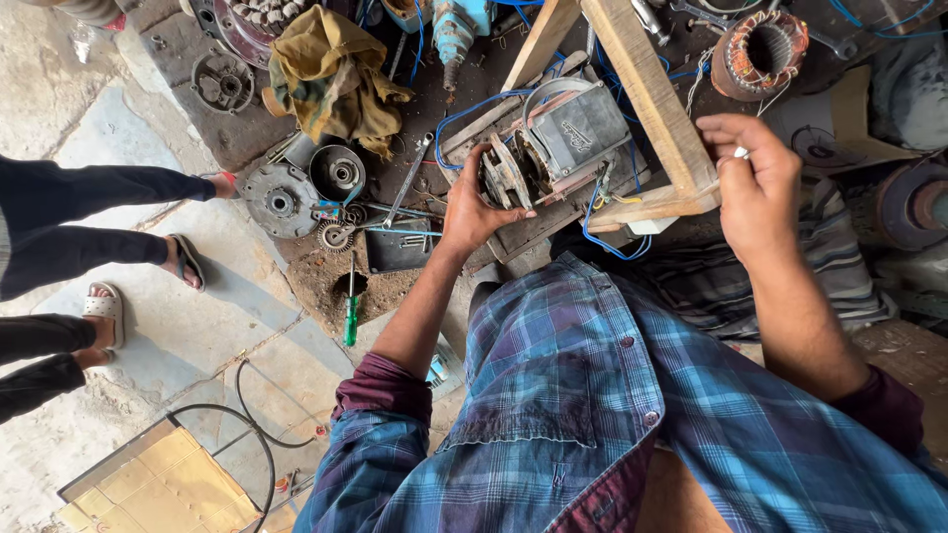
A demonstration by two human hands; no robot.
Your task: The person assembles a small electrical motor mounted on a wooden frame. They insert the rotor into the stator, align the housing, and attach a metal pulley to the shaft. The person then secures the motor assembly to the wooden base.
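Left hand (472, 207) cups the round end of a grey motor unit (553, 143), fingers clamped around it. The unit sits under a wooden frame (652, 99), blue wires (602, 242) trailing off it. Right hand (755, 188) is raised beside the frame, fingers pinched together on a small pale object (740, 152), possibly a tool tip. Green-handled screwdriver (351, 316) lies on the floor nearby.

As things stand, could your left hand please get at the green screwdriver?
Probably yes. The left hand grips the motor, but the green screwdriver lies uncovered on the floor beside that forearm, nothing over it.
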